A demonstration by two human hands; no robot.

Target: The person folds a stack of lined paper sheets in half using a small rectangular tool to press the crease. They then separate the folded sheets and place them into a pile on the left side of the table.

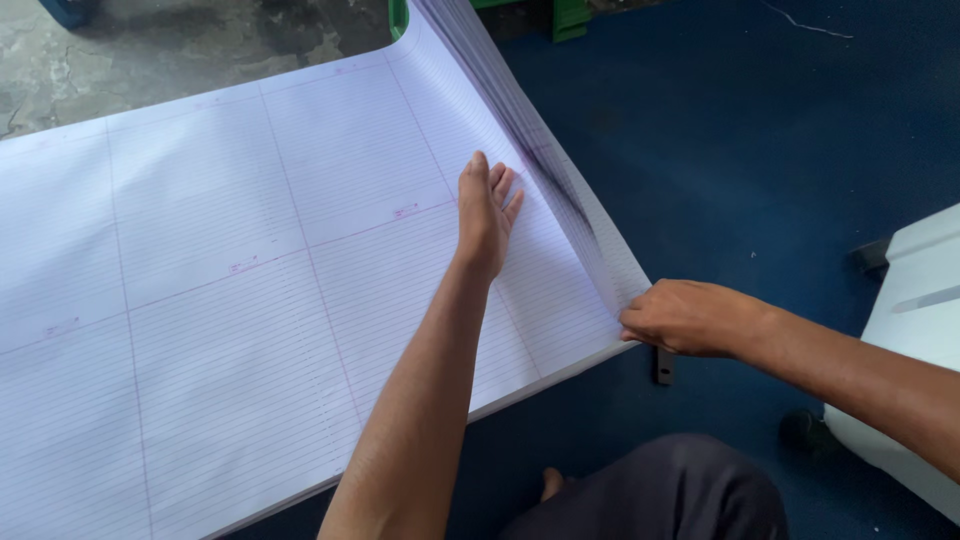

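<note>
A large stack of white ruled paper sheets with thin pink dividing lines lies flat before me. My left hand rests flat on the top sheet, fingers together, close to the stack's right edge. My right hand pinches the near right corner of the sheets, fingers closed on the paper's edge. Along the right side the sheet edges are fanned and lifted, showing a dark smudge where they spread.
A dark blue surface lies to the right of the paper. A white plastic object stands at the far right. Green crate parts sit at the top. My knee in dark cloth is at the bottom.
</note>
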